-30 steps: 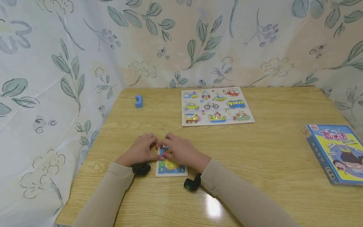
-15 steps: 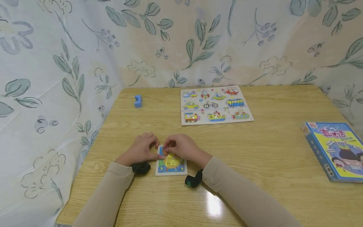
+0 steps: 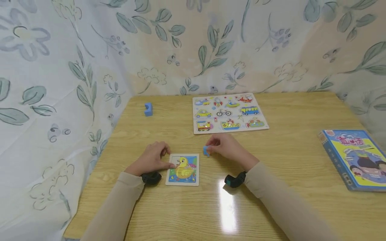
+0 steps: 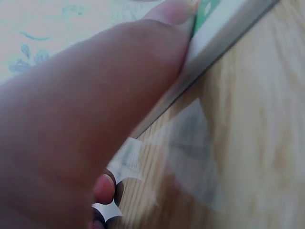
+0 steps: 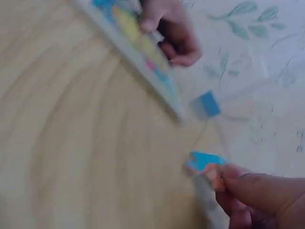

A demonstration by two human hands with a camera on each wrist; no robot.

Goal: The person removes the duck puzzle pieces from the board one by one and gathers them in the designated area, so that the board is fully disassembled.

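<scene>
A small square duck jigsaw puzzle (image 3: 184, 172) lies flat on the table, with a pale bare patch at its upper left. My left hand (image 3: 152, 157) holds the puzzle at its upper left: the thumb lies on the frame's left side and the fingers bend near the corner. In the left wrist view the thumb (image 4: 143, 62) presses the board's edge. To the right of the puzzle, my right hand (image 3: 230, 149) pinches a blue puzzle piece (image 3: 206, 151) between thumb and fingers. Orange also shows on that puzzle piece (image 5: 207, 164) in the right wrist view.
A vehicle peg puzzle (image 3: 230, 113) lies at the back of the wooden table (image 3: 289, 160). The blue notched block (image 3: 148, 109) stands at the back left. A blue and yellow box (image 3: 356, 160) sits at the right. Patterned cloth (image 3: 181, 43) hangs behind.
My right hand has lifted the piece off the puzzle's upper left and carried it right, past the puzzle's edge. The duck picture is now uncovered. The left hand stays in place.
</scene>
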